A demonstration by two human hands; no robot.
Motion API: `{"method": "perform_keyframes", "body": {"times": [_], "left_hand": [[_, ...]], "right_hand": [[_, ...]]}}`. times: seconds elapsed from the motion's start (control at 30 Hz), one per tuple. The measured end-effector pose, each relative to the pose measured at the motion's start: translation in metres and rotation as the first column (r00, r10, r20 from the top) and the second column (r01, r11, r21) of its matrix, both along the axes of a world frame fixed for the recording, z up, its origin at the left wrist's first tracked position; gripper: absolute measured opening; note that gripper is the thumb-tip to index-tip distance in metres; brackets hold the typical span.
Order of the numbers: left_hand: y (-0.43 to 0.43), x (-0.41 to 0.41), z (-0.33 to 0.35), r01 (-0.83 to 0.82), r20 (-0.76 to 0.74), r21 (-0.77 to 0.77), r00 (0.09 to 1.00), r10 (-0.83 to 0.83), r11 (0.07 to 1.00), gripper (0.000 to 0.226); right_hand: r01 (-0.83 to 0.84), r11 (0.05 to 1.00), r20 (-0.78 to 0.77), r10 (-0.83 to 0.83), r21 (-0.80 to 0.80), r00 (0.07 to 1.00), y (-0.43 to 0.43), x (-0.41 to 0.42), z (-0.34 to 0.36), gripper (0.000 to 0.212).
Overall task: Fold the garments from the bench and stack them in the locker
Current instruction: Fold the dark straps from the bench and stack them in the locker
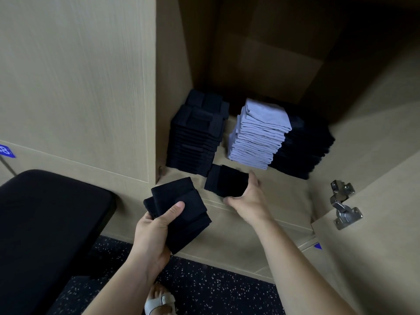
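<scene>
My right grip (246,196) pinching folded black piece (225,181) low at locker floor (284,196), just before black stack (195,137). My left grip (156,226) clamps bundle (181,212), thumb on top. I'd lift piece level, seat square on stack.

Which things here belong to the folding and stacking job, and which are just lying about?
Job: left hand, holding folded black garment; right hand, holding second black garment; black stack; lilac stack; dark right stack; locker; bench.
Just there: door hinge; sandal; speckled floor; blue sticker.
</scene>
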State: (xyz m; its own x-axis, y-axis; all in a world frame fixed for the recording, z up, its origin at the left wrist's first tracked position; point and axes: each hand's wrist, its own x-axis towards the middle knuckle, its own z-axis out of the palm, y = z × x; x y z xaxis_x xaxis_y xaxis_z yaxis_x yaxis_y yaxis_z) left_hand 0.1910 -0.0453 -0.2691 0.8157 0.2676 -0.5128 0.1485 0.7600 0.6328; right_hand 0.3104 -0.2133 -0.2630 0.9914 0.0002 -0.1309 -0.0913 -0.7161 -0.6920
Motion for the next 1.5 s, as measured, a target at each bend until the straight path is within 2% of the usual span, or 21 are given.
{"method": "perform_keyframes", "body": {"times": [0.2,0.33,0.4,0.47,0.57,0.7,0.87,1.1,1.23,1.4,1.5], "left_hand": [[0.002,0.001,0.001,0.006,-0.013,-0.004,1.0,-0.006,1.0,0.034],[0.001,0.001,0.001,0.01,-0.018,-0.001,1.0,-0.01,1.0,0.032],[0.001,0.001,0.001,0.014,-0.012,-0.008,1.0,-0.015,1.0,0.03],[0.001,0.0,0.001,0.018,-0.009,-0.013,1.0,-0.018,1.0,0.031],[0.0,0.0,0.001,0.022,-0.01,-0.016,1.0,-0.022,1.0,0.036],[0.0,0.001,0.0,0.024,-0.01,-0.019,1.0,-0.024,1.0,0.044],[0.0,0.004,0.0,0.03,0.003,-0.017,1.0,-0.03,0.999,0.042],[-0.008,0.007,-0.002,0.061,-0.006,-0.021,0.998,-0.062,0.998,0.044],[-0.009,0.008,-0.004,0.062,-0.006,-0.02,0.998,-0.062,0.998,0.044],[-0.01,0.009,-0.004,0.055,-0.009,-0.01,0.998,-0.055,0.998,0.041],[-0.009,0.009,-0.004,0.044,-0.016,-0.001,0.999,-0.044,0.999,0.032]], "right_hand": [[-0.002,0.999,0.012,0.003,-0.045,1.0,0.006,0.005,-0.001,0.105],[-0.022,0.984,0.076,0.036,-0.18,0.996,0.002,0.004,-0.01,0.099],[-0.035,0.976,0.119,0.062,-0.216,0.991,0.0,0.005,-0.009,0.103],[-0.108,0.952,0.138,0.153,-0.288,0.979,-0.001,0.011,-0.004,0.113],[-0.281,0.874,0.034,0.32,-0.396,0.947,-0.001,0.023,0.009,0.12],[-0.365,0.871,-0.121,0.344,-0.33,0.931,0.001,0.039,0.02,0.113],[-0.368,0.86,-0.14,0.34,-0.354,0.93,-0.007,0.05,0.015,0.108],[-0.381,0.828,-0.132,0.359,-0.411,0.924,-0.004,0.052,0.014,0.104],[-0.364,0.844,-0.113,0.348,-0.395,0.931,0.001,0.054,0.014,0.096],[-0.384,0.822,-0.11,0.374,-0.421,0.921,0.0,0.054,0.016,0.106],[-0.308,0.876,0.018,0.338,-0.371,0.941,-0.005,0.037,0.023,0.1]]}}
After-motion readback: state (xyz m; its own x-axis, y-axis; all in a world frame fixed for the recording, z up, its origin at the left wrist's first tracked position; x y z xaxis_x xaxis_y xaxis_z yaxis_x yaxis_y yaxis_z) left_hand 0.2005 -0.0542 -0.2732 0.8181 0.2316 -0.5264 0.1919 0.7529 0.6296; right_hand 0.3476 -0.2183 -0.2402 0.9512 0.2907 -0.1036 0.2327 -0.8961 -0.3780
